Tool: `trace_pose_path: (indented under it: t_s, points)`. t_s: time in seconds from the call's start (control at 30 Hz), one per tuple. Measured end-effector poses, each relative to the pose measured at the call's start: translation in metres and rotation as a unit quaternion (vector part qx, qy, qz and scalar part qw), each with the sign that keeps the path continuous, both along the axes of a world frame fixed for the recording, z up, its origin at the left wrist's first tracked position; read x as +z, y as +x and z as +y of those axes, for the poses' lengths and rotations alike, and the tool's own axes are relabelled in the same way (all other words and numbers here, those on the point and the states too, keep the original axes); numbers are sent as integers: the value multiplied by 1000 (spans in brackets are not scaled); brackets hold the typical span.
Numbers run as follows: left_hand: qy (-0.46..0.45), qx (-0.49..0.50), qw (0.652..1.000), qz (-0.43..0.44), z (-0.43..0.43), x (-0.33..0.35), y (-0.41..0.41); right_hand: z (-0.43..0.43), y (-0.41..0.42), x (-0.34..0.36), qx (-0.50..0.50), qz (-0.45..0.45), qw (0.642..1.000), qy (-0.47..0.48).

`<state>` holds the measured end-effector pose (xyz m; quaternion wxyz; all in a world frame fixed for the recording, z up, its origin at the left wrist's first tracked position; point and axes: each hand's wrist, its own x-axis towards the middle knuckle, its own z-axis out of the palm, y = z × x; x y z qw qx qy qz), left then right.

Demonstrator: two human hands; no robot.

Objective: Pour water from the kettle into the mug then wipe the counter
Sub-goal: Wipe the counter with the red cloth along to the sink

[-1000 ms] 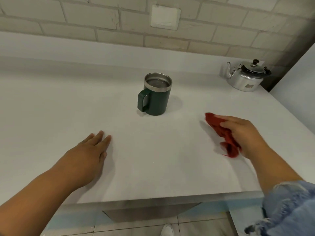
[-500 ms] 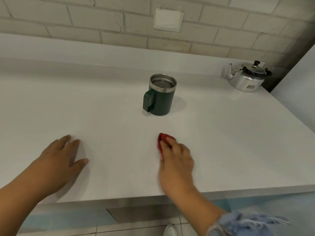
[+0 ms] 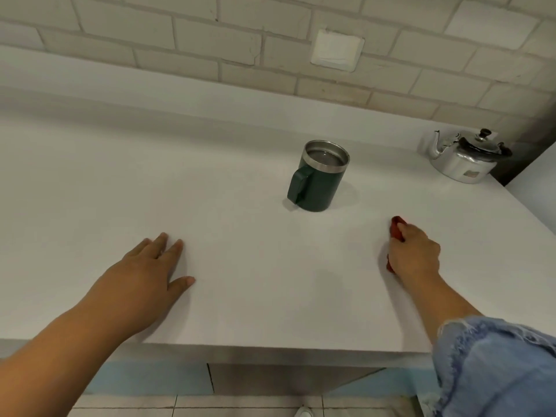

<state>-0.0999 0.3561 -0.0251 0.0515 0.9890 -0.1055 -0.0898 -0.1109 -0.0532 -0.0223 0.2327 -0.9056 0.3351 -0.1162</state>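
- The white counter is taking most of the view, and it is carrying the mug, which I am using as the landmark for every place here.
- The brick wall is rising behind the mug, past the back ledge of the counter, and a white square plate is sitting on the wall above the mug.
- The blue denim sleeve is showing far in front of the mug and to its right, at the lower corner of the view.
- The left hand is lying flat on the counter in front of the mug and to its left, well apart from it; its fingers are stretched open and it is holding nothing.
- The right hand is pressing on the counter in front of the mug and to its right, near it but not touching; its fingers are curled and clenched over the red cloth.
- The metal kettle is standing upright behind the mug and to its right, well apart, near the back corner of the counter, with its spout pointing toward the mug side.
- The dark green mug is standing upright with its handle turned to the left and front; water is showing inside the steel rim.
- The red cloth is lying under the right hand, and only small parts are peeking out beside the fingers and the palm.
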Motion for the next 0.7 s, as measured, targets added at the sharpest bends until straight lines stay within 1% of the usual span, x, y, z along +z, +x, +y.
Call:
trace_pose_path:
  t_s: [0.03,0.07,0.1,0.17,0.23,0.3,0.37,0.4,0.43,0.5,0.53,0.57,0.6,0.67,0.7]
  points:
    - [2,0,1000,0,0,0,0,1,1,-5,4,50,997,-55]
    - [5,-1,1000,-1,-1,0,0,7,4,-10,21,62,993,-96]
    - [8,-2,1000,-1,-1,0,0,18,8,-14,46,51,991,-113]
    - [10,-4,1000,1,-2,0,-1,52,18,-18,120,21,985,-118]
    - [8,-4,1000,2,-2,0,-1,96,23,-22,197,9,973,-123]
    - [5,-1,1000,4,-2,0,-2,138,21,-24,246,-7,966,-75]
    - [3,-1,1000,4,-1,0,-2,163,17,-21,309,-1,951,-16]
    - [4,-3,1000,5,0,0,-2,168,16,-16,334,3,942,29]
    - [6,-5,1000,5,1,0,-2,168,14,-8,340,-3,934,104]
    - [4,-6,1000,9,3,0,-1,160,5,11,298,-41,913,275]
    - [-3,-3,1000,11,4,0,-1,152,0,19,263,-67,905,327]
    - [-16,2,1000,11,3,1,-1,143,-7,26,227,-96,904,350]
    - [-33,7,999,5,0,1,-2,132,-14,32,196,-121,910,345]
    - [-83,4,996,-24,-15,3,-6,114,-31,36,153,-148,943,254]
    - [-112,-13,993,-42,-28,5,-9,107,-39,33,137,-137,956,219]
